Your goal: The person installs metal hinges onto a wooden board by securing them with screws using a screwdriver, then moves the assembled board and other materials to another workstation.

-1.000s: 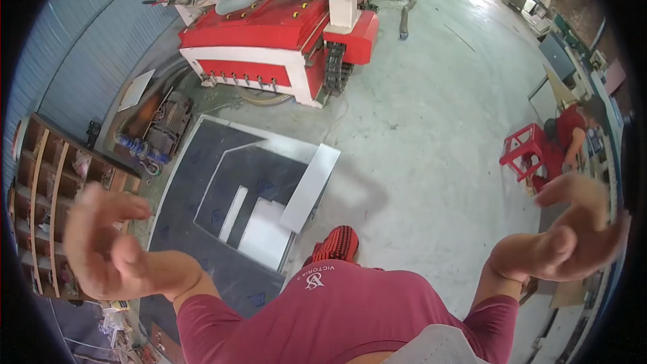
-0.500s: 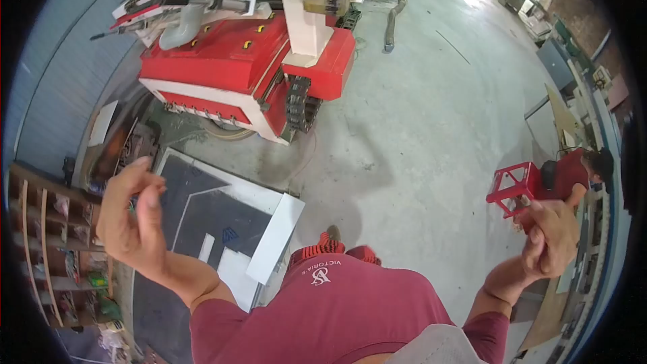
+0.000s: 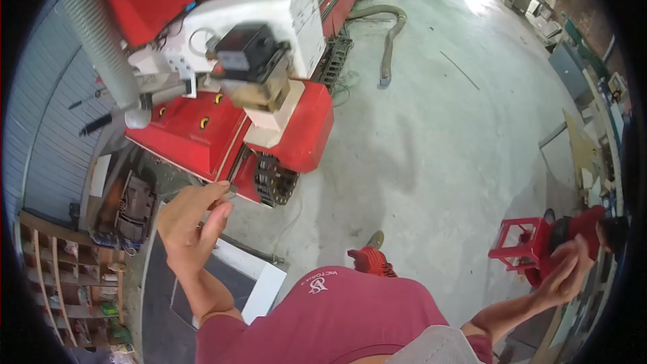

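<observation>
My left hand [image 3: 192, 229] is raised at the left with its fingers curled and the thumb close to the index fingertip. Whatever sits between those tips, if anything, is too small to make out. Behind it in view are the red and white machine [image 3: 290, 128] and a dark panel with white edging [image 3: 226, 286]. Out to the right, my right hand [image 3: 569, 273] is slightly blurred, its fingers loosely stretched and no object visible in it. It overlaps a person in red beside a red stool [image 3: 519, 246].
A wooden shelf rack [image 3: 64, 283] with small items stands at the left. A ribbed hose [image 3: 387, 50] lies on the concrete floor [image 3: 445, 141], with a thin rod [image 3: 459, 71] farther right. Benches with boards [image 3: 583, 152] line the right wall.
The machine now appears nearer and lower in view. My left hand has shifted right and down in the picture. My right hand has moved slightly lower and its fingers have straightened.
</observation>
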Demonstrator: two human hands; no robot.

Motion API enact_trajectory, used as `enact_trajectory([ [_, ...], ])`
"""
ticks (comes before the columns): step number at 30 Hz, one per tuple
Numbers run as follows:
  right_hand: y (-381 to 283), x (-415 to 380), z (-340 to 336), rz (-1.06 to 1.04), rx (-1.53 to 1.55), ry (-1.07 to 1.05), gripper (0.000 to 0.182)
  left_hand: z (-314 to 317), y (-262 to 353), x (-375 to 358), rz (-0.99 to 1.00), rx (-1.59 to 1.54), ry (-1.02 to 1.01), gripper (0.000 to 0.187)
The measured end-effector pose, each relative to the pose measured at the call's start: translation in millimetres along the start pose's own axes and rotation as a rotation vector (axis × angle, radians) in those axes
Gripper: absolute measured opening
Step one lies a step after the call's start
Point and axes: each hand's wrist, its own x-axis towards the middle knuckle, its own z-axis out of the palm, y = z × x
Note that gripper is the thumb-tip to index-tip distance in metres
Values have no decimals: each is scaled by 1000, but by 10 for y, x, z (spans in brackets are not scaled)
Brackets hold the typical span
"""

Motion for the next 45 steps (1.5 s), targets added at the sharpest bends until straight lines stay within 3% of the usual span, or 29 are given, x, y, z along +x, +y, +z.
enact_trajectory([
  [2,205,477,660,27,69,117,28,352,-14,404,-71,34,86,27],
  [4,534,953,1101,-56,292,-9,37,675,-10,762,-184,-17,123,29],
  [6,207,1384,1892,41,460,467,42,966,-52,1081,-114,-69,189,34],
  [7,202,1567,2172,42,468,465,42,1163,-69,1224,-121,-123,182,38],
  [11,349,2124,3095,-609,889,-145,29,2050,-248,1748,-127,-275,-47,34],
  [14,703,2336,3713,-614,855,-328,25,2820,-567,2104,-255,-441,-154,34],
  [16,949,2340,4266,-441,772,-155,21,3359,-819,2361,-382,-540,-218,31],
  [18,1223,2474,4735,-292,685,-260,19,3888,-1074,2687,-335,-488,-237,27],
  [19,1406,2428,4929,-316,719,-315,19,4094,-1115,2852,-352,-531,-258,26],
  [21,1690,2256,5399,-63,558,-389,23,4435,-1308,3243,-391,-539,-240,25],
  [22,1744,2179,5595,-89,601,-416,23,4576,-1399,3381,-287,-507,-237,25],
  [23,1798,2102,5778,125,588,-491,24,4682,-1481,3493,-175,-468,-240,26],
  [24,1848,2038,5979,342,559,-564,25,4791,-1564,3586,-208,-442,-230,26],
  [25,1855,2000,6179,323,590,-575,25,4908,-1662,3690,-218,-446,-215,25],
  [27,1855,1951,6554,659,538,-650,26,5102,-1859,3857,-241,-436,-182,24],
  [30,2069,2016,7213,690,541,-724,24,5373,-2104,4093,-463,-420,-267,24],
  [32,2233,2206,7674,629,596,-775,24,5543,-2201,4248,-627,-410,-290,23],
  [36,2513,2713,8720,500,681,-850,25,6007,-2346,4578,-775,-326,-266,22],
  [38,2414,3023,9224,366,748,-699,25,6283,-2375,4736,-837,-341,-100,19],
  [42,2465,3380,10128,242,1045,-788,21,6652,-2460,5094,-816,-292,32,15],
  [44,2184,3649,10281,217,1100,-855,22,6763,-2478,5179,-1084,-329,35,15],
  [45,2054,3703,10423,24,1062,-719,19,6795,-2466,5238,-1127,-297,54,14],
])
